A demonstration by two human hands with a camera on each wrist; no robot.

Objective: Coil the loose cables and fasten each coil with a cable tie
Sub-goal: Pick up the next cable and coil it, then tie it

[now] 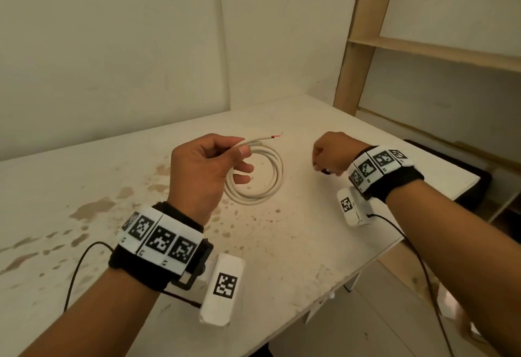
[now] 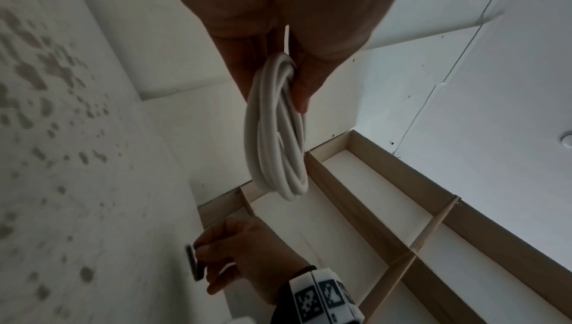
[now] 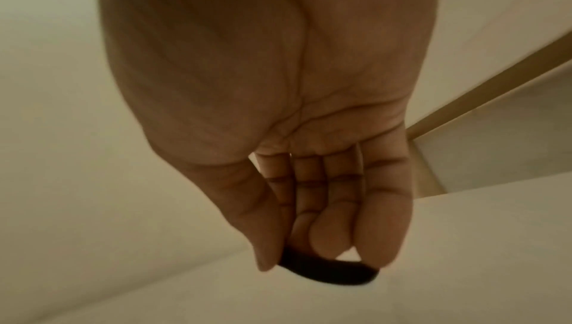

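A white cable coil [image 1: 263,180] hangs from my left hand [image 1: 208,167] above the middle of the table; thumb and fingers pinch its upper loops. Its free end with a red tip [image 1: 277,136] sticks out to the right. In the left wrist view the coil [image 2: 278,133] dangles below the fingers. My right hand [image 1: 331,155] hovers low over the table's right part, fingers curled round a small black cable tie [image 1: 326,171]. The right wrist view shows the black tie [image 3: 331,272] pinched between thumb and fingertips. The same tie [image 2: 194,265] appears dark in the left wrist view.
The white table [image 1: 296,244] is stained with brown spots on its left half. A wooden shelf frame [image 1: 363,41] stands at the back right. A dark seat [image 1: 476,176] sits beyond the table's right edge. Thin black wires trail from both wristbands.
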